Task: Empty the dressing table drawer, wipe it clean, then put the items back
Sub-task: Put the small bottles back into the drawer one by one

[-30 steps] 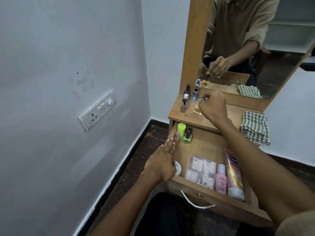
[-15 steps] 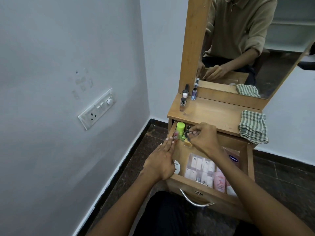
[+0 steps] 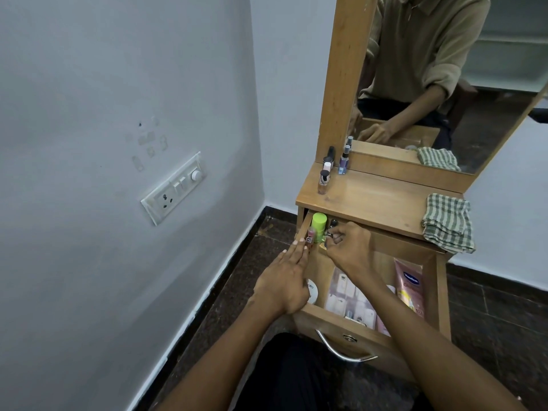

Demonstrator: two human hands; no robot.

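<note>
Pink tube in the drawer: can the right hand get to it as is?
Probably yes. The pink tube lies uncovered along the drawer's right side, nothing on top. The right hand is at the back by the small bottles; it would only need to pull back.

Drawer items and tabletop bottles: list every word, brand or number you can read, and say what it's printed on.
"Vaseline": blue oval logo on the pink lotion tube at the drawer's right side; the print below it is too blurred to read.
White round compact beside the left hand: a dark partial word, not legible.
Clear box of small white sachets: print too small.
Nail polish bottles on the tabletop: no readable labels.
</note>
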